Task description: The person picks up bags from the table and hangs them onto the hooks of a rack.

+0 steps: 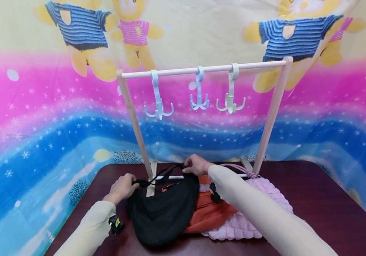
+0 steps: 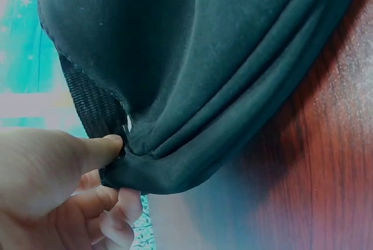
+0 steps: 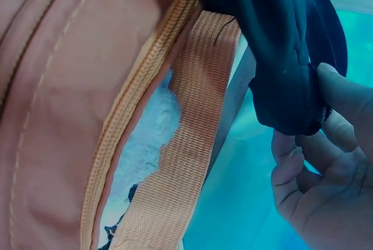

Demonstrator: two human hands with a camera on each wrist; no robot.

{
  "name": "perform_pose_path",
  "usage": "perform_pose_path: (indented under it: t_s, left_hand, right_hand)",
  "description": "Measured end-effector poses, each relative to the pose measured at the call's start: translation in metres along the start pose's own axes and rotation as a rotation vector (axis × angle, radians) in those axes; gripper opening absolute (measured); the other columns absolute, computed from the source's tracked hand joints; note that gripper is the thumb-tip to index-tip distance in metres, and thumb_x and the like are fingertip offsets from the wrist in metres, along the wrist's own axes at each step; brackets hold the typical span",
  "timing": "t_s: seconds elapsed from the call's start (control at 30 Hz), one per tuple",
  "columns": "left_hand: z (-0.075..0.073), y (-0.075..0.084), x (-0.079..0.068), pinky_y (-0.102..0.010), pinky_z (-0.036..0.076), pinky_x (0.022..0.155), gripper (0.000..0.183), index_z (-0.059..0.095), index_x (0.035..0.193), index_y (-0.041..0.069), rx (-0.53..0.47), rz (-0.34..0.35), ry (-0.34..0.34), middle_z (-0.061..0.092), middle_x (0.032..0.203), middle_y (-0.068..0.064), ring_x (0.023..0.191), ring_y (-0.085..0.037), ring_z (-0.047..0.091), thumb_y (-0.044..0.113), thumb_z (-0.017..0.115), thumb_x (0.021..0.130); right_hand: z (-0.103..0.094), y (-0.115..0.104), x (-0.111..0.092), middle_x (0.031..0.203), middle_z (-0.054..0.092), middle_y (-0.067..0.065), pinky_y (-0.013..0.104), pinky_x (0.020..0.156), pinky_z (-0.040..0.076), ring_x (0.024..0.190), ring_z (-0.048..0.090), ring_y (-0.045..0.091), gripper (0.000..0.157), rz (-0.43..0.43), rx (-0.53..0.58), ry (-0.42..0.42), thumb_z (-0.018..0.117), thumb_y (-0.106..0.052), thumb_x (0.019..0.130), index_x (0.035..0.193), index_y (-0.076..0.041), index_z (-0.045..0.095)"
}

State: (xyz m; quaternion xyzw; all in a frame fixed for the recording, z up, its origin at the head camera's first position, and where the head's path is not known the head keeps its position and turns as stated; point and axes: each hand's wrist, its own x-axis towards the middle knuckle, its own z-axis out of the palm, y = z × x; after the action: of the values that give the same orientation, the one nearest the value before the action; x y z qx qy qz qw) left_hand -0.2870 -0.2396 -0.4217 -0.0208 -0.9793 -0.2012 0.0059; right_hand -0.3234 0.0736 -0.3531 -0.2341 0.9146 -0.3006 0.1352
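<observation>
A black shoulder bag (image 1: 163,217) is tilted up off the dark table, its strap (image 1: 167,174) looping at the top. My left hand (image 1: 122,186) pinches its left upper corner between thumb and fingers; the left wrist view shows the thumb (image 2: 105,148) on the strap's joint. With my right hand (image 1: 197,164) I pinch the opposite top corner, seen in the right wrist view as gathered black cloth (image 3: 291,87). Behind and right of it lie an orange-red bag (image 1: 213,211) with a zip and webbing strap (image 3: 186,122), and a pink quilted bag (image 1: 266,192).
A wooden rack (image 1: 274,113) stands at the table's back. Three hangers hang from its rail: a left blue one (image 1: 158,103), a middle blue one (image 1: 199,92) and a pale green one (image 1: 231,92). A printed cloth (image 1: 58,106) covers the wall behind the table (image 1: 324,206).
</observation>
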Motion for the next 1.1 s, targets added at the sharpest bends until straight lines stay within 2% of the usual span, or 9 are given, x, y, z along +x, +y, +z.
perform_pose_path:
  t_s: [0.1,0.23,0.3,0.43,0.63,0.73,0.83,0.93,1.1]
  left_hand:
    - [0.001,-0.001,0.0,-0.036,0.041,0.06,0.014,0.066,0.087,0.011,-0.003,-0.001,0.004,0.063,0.078,-0.004,0.064,-0.019,0.054,0.02,0.068,0.097]
    - [0.0,-0.002,-0.001,-0.036,0.04,0.061,0.014,0.067,0.089,0.011,-0.015,0.003,0.001,0.065,0.079,-0.003,0.063,-0.019,0.053,0.023,0.068,0.097]
    - [-0.002,-0.003,-0.002,-0.036,0.039,0.061,0.014,0.068,0.09,0.011,-0.02,0.005,-0.001,0.066,0.08,-0.002,0.064,-0.018,0.053,0.023,0.067,0.097]
    - [-0.006,-0.002,-0.004,-0.035,0.037,0.061,0.017,0.069,0.088,0.012,-0.033,0.011,0.004,0.064,0.075,-0.001,0.062,-0.017,0.051,0.025,0.067,0.098]
    - [-0.008,-0.004,-0.005,-0.033,0.032,0.058,0.024,0.069,0.079,0.013,-0.062,0.035,0.017,0.049,0.061,0.001,0.058,-0.017,0.045,0.028,0.067,0.098]
    - [-0.007,-0.006,-0.005,-0.032,0.031,0.057,0.026,0.068,0.077,0.014,-0.084,0.053,0.026,0.048,0.06,0.003,0.057,-0.016,0.043,0.028,0.066,0.098]
    - [-0.007,-0.007,-0.005,-0.032,0.03,0.055,0.03,0.064,0.072,0.015,-0.098,0.076,0.039,0.043,0.058,0.004,0.055,-0.016,0.041,0.029,0.065,0.099]
    - [-0.007,-0.007,-0.006,-0.031,0.028,0.054,0.035,0.059,0.068,0.015,-0.105,0.088,0.051,0.037,0.057,0.005,0.054,-0.015,0.038,0.03,0.064,0.099]
    - [-0.009,-0.008,-0.008,-0.03,0.026,0.053,0.039,0.054,0.066,0.015,-0.116,0.106,0.06,0.033,0.057,0.005,0.053,-0.014,0.035,0.031,0.064,0.1]
  right_hand:
    - [-0.001,0.003,-0.002,0.095,0.065,0.008,0.028,0.074,0.043,0.077,0.051,0.014,0.015,0.002,0.009,0.007,0.063,-0.013,0.1,0.104,0.0,0.07]
    - [-0.003,0.007,-0.004,0.114,0.07,0.014,0.037,0.087,0.053,0.1,0.065,0.023,0.023,0.023,0.016,0.02,0.062,-0.014,0.101,0.118,-0.001,0.07]
    - [-0.003,0.009,-0.005,0.121,0.068,0.016,0.042,0.095,0.053,0.112,0.065,0.028,0.026,0.03,0.013,0.026,0.062,-0.015,0.101,0.123,-0.001,0.068]
    - [-0.005,0.011,-0.007,0.124,0.067,0.016,0.045,0.099,0.052,0.116,0.063,0.03,0.028,0.03,-0.003,0.03,0.062,-0.015,0.101,0.125,-0.001,0.068]
    - [-0.005,0.012,-0.008,0.131,0.066,0.018,0.046,0.102,0.051,0.122,0.062,0.032,0.033,0.023,-0.017,0.022,0.063,-0.016,0.101,0.13,0.0,0.066]
    - [-0.006,0.013,-0.009,0.129,0.068,0.016,0.042,0.097,0.053,0.118,0.064,0.029,0.031,0.014,-0.017,0.004,0.062,-0.017,0.101,0.127,-0.001,0.068]
    - [-0.007,0.013,-0.01,0.12,0.072,0.013,0.034,0.086,0.051,0.103,0.066,0.021,0.027,0.0,-0.012,-0.016,0.06,-0.018,0.102,0.122,-0.003,0.072]
    - [-0.008,0.012,-0.011,0.113,0.074,0.01,0.03,0.079,0.045,0.089,0.062,0.014,0.026,-0.013,-0.012,-0.024,0.058,-0.018,0.103,0.119,-0.003,0.074]
    - [-0.01,0.012,-0.012,0.111,0.073,0.009,0.03,0.079,0.045,0.088,0.06,0.014,0.025,-0.02,-0.01,-0.025,0.058,-0.018,0.104,0.118,-0.004,0.074]
